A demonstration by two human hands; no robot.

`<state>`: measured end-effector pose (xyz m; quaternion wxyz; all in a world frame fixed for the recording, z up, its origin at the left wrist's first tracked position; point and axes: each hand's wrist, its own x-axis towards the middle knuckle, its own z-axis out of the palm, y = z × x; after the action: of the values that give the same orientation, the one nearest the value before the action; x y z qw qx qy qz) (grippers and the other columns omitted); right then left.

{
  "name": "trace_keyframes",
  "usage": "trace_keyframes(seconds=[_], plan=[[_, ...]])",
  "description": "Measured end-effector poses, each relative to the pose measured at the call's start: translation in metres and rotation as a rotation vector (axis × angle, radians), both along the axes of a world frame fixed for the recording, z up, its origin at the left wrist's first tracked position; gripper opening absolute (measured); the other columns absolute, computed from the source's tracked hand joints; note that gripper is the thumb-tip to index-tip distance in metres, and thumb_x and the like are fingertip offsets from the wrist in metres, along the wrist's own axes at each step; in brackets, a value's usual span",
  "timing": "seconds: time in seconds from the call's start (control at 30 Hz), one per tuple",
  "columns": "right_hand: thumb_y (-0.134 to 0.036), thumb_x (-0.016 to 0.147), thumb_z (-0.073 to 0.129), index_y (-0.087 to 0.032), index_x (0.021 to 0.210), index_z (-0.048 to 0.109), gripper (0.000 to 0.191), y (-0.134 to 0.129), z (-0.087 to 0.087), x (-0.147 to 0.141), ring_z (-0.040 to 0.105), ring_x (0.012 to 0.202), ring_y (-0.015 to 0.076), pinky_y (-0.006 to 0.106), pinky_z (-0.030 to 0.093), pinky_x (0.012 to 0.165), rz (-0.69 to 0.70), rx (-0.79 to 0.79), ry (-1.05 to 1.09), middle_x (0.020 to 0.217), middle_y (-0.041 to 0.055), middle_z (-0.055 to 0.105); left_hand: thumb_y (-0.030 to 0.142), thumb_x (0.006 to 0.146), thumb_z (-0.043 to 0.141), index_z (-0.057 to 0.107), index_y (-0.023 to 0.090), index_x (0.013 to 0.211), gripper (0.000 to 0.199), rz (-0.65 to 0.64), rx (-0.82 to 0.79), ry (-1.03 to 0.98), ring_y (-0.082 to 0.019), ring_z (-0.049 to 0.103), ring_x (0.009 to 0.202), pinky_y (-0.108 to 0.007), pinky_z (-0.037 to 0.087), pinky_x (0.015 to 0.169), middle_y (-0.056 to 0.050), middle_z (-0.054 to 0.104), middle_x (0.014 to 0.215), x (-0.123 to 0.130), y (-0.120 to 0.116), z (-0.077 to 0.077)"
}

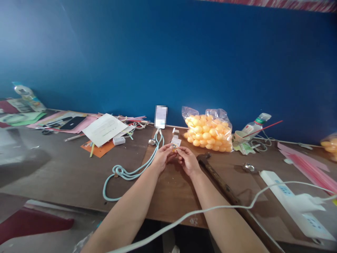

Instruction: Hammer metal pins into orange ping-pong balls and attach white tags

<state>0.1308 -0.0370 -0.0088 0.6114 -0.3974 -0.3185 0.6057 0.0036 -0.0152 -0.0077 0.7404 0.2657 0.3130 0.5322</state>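
My left hand [162, 156] and my right hand [187, 160] meet above the wooden tabletop, fingers closed in a pinch. Between their fingertips they hold a small shiny piece [174, 146], silver and yellowish; its exact kind is too small to tell. Just beyond the fingers lie a small white card [176, 141] and a little box [175, 132]. To the left, a light blue cord [127, 175] runs in loops up to a blurred white rectangle [160, 117] leaning on the wall. A shiny silver lump [152, 142] sits beside that cord.
A clear bag of orange-yellow balls [206, 133] stands behind my right hand. A hammer [218, 179] lies beside my right forearm. Farther right are another silver lump [248, 167], a power strip [295, 203] and a bottle [256, 124]. A white cable [184, 218] crosses over my right forearm. Papers [104, 130] lie left.
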Motion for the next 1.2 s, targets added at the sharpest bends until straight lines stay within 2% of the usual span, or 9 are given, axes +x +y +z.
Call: trace_keyframes(seconds=[0.5,0.83,1.2], plan=[[-0.033,0.054,0.086,-0.019,0.079,0.067,0.035,-0.0001,0.0013,-0.0014,0.042,0.047,0.004,0.015,0.029,0.038,-0.036,-0.021,-0.03,0.07,-0.0005,0.068,0.013,0.075,0.071,0.064,0.011,0.098,0.024,0.004,0.016,0.007,-0.013,0.068,0.074,-0.025,0.057,0.073,-0.008,0.07,0.092,0.0008,0.0006,0.0019],[-0.035,0.055,0.085,-0.019,0.075,0.067,0.032,-0.0001,0.002,0.0,0.041,0.048,0.0033,0.015,0.028,0.039,0.001,-0.02,-0.027,0.073,-0.0005,0.067,0.01,0.077,0.068,0.064,0.01,0.098,0.021,0.018,0.011,0.001,-0.012,0.068,0.072,-0.024,0.057,0.073,-0.008,0.07,0.09,0.0018,-0.0003,0.0043],[-0.036,0.054,0.085,-0.018,0.073,0.064,0.033,-0.0015,0.0048,-0.0019,0.039,0.047,0.0039,0.016,0.027,0.037,-0.007,-0.006,-0.035,0.072,-0.0007,0.066,0.013,0.075,0.072,0.065,0.011,0.098,0.024,0.01,-0.009,-0.007,-0.011,0.068,0.071,-0.023,0.056,0.072,-0.009,0.071,0.091,0.0016,-0.0007,0.0056]])
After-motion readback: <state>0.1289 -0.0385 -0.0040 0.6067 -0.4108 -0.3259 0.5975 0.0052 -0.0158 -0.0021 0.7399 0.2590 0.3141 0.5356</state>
